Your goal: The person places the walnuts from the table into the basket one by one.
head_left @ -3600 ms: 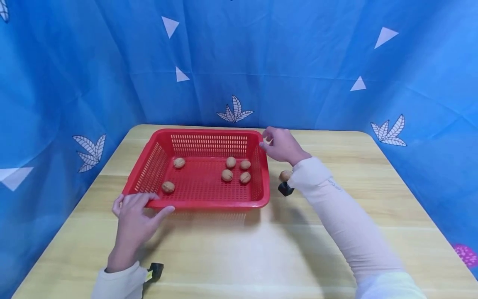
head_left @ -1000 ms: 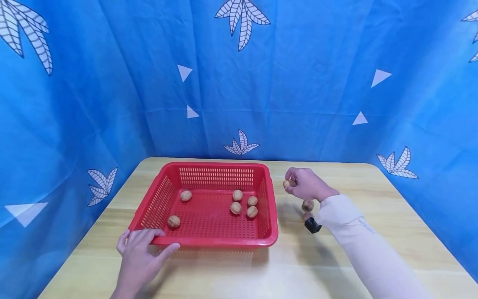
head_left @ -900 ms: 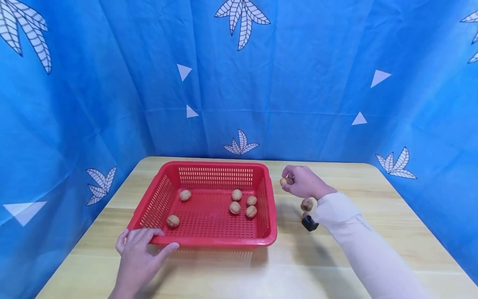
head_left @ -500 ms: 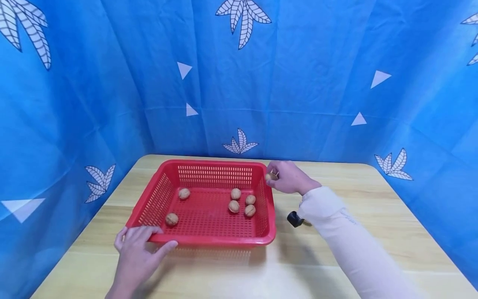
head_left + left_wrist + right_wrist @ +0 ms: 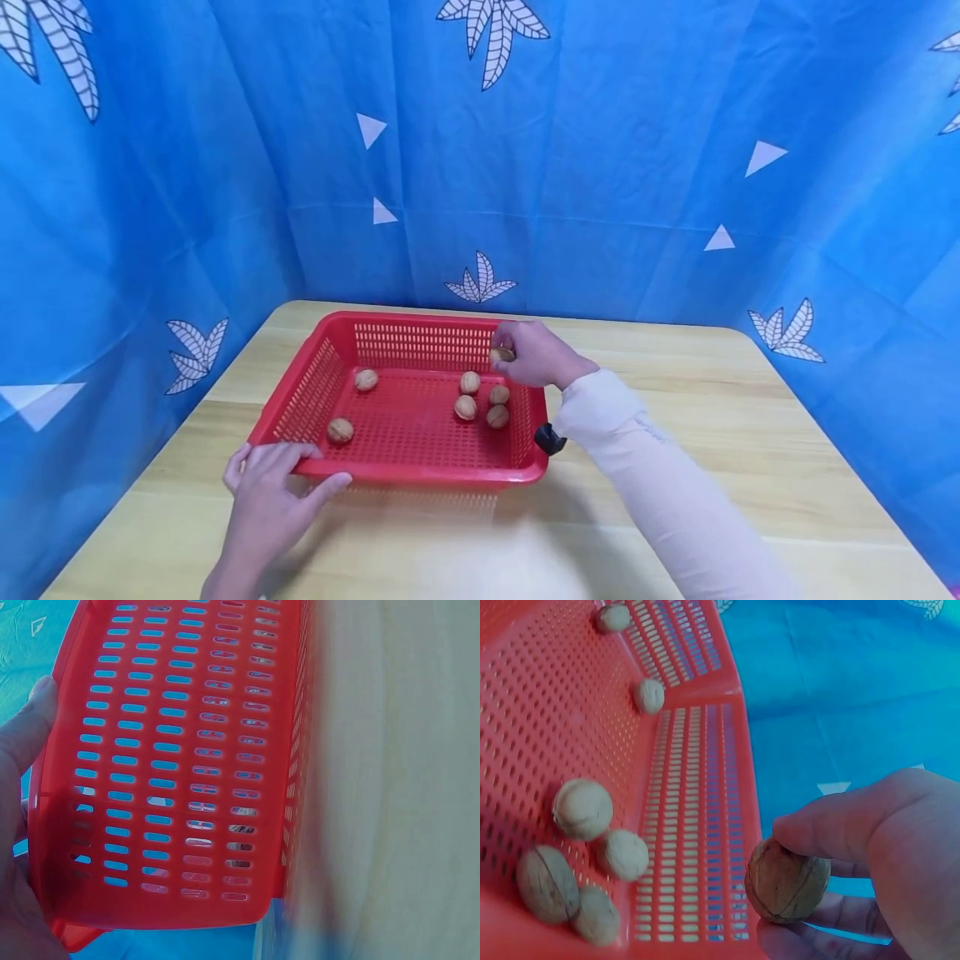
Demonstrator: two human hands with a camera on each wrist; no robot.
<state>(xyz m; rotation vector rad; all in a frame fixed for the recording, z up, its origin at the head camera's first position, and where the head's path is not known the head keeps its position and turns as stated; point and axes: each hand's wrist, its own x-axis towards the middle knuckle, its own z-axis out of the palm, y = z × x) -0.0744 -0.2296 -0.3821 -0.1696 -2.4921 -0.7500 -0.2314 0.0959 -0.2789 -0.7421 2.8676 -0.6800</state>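
Note:
In the head view a red plastic basket (image 5: 427, 476) with slotted walls stands on the table, several walnuts (image 5: 466, 407) lying on its floor. My left hand (image 5: 266, 504) grips the rim at the near left corner, thumb on the outer side. The left wrist view shows that thumb against the basket wall (image 5: 172, 750). My right hand (image 5: 538, 354) is over the basket's right part and pinches a walnut (image 5: 502, 355) above the others. Close up in the right wrist view, thumb and fingers hold this walnut (image 5: 786, 883) by its sides.
The pale wooden table (image 5: 712, 433) extends to the right of the basket and in front of it. A blue patterned curtain (image 5: 637, 167) hangs behind and at both sides. The right sleeve (image 5: 660, 492) covers part of the table.
My right hand came back from the basket's right rim, took a walnut beside the basket and carried it left over the rim. Walnuts seen under that forearm are now hidden. The left hand stays.

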